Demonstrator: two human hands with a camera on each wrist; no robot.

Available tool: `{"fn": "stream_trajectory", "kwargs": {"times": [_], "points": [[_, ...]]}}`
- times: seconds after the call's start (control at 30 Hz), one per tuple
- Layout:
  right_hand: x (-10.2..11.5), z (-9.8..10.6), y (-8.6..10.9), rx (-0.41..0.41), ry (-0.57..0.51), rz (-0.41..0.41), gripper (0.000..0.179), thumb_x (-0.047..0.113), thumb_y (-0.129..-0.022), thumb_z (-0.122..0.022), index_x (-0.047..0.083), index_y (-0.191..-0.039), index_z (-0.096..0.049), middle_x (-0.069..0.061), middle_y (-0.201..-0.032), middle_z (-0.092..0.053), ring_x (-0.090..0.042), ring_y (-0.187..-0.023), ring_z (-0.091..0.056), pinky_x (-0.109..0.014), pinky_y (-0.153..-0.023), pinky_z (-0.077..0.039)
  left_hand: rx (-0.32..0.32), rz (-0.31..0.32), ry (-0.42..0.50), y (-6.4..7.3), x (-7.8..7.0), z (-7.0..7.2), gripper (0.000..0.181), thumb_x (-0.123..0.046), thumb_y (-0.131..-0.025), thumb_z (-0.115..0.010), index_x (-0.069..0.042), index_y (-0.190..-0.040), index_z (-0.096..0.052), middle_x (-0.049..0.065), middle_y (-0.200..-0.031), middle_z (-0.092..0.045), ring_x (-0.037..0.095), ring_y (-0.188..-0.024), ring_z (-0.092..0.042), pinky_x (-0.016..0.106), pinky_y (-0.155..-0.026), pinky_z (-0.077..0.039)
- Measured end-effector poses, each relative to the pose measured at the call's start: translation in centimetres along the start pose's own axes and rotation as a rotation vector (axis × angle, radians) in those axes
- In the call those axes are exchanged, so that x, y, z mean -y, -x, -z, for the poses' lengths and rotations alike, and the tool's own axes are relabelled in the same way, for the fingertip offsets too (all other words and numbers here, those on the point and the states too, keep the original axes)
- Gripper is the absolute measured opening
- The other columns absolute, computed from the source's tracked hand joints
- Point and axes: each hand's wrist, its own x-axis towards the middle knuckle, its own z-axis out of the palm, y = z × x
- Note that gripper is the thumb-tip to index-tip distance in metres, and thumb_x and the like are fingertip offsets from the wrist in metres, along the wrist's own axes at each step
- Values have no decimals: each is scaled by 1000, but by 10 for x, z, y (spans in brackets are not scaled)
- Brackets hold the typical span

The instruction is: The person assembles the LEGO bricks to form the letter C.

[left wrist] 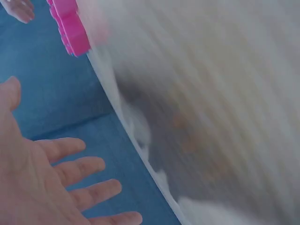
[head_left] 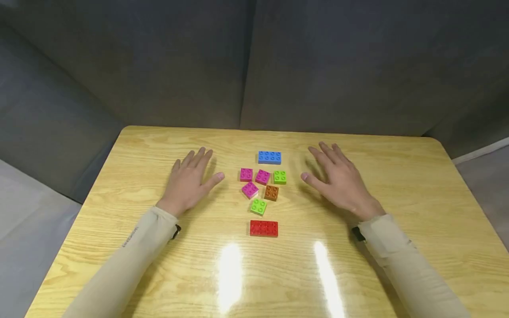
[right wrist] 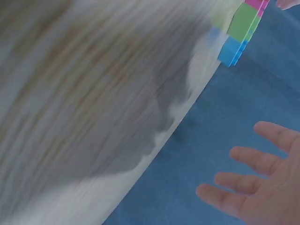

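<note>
Between the two hands, toy building bricks lie spread on the table. A long blue brick (head_left: pixel 269 157) is farthest back and a long red brick (head_left: pixel 264 228) nearest the front. Amid them are small square ones: magenta bricks (head_left: pixel 246 174), a brown brick (head_left: pixel 271 193), a lime green brick (head_left: pixel 280 177) and another lime green brick (head_left: pixel 258 206). My left hand (head_left: pixel 188 182) hovers left of the magenta bricks, fingers spread and holding nothing. To the right of the bricks, my right hand (head_left: pixel 338 179) is likewise spread and bare, its thumb toward the lime green brick.
The wooden table (head_left: pixel 159 282) has rounded far corners and two bright light reflections near the front. Dark grey cloth (head_left: pixel 179 66) hangs behind its back edge and round the sides. Both sleeves reach in from the front.
</note>
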Motion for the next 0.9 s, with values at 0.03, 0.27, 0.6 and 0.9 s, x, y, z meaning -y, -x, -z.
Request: {"fn": "stream_trajectory", "kwargs": {"times": [0.03,0.27,0.6,0.9], "points": [[2,-1,1,-6,1,11,84,63,-107,-57,13,-171,-36,-22,-176,-26,-52,-161,-16,-77,-121,-20,1,-6,4,2,-2,-1,92,-73,-109,-38,-8,-173,-26,18,-178,-20,46,-163,-15,71,-127,-10],[14,-6,6,-8,22,77,80,60,-108,-59,11,-169,-41,-23,-173,-32,-51,-159,-24,-71,-123,-24,4,-45,3,11,-12,-6,88,-68,-110,-43,-9,-173,-28,18,-178,-22,46,-162,-18,70,-127,-14],[26,-16,11,10,29,123,79,59,-106,-63,12,-167,-45,-21,-171,-38,-49,-156,-32,-68,-123,-28,13,-106,24,25,-31,-12,85,-66,-110,-47,-9,-172,-32,17,-176,-27,45,-161,-25,68,-126,-20],[29,-23,10,31,26,142,77,56,-106,-65,11,-165,-47,-22,-166,-45,-49,-152,-40,-68,-121,-32,-14,-196,51,36,-48,-19,79,-62,-109,-55,-9,-166,-45,20,-169,-41,45,-155,-38,67,-122,-31]]}}
